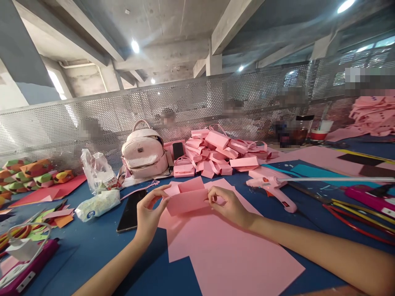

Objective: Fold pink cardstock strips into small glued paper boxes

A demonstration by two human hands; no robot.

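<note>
A folded pink paper piece [187, 202], shaped like a small open box, is held up between both hands. My left hand [151, 209] pinches its left end with thumb and fingertips. At the right end, my right hand [226, 204] grips the paper with curled fingers. Below lie large pink paper sheets [234, 255] on the blue table. Behind the held piece is a heap of folded pink paper boxes [212, 150], some with thin handles. A pink hot glue gun [271, 187] rests to the right of my right hand.
A black phone [131, 213], a tissue pack [98, 204] and a plastic bag [98, 168] lie left, near a pale backpack [144, 154]. Purple power strips [40, 257] sit at both sides. Scissors [354, 209] lie right. A perforated metal screen [191, 98] stands behind.
</note>
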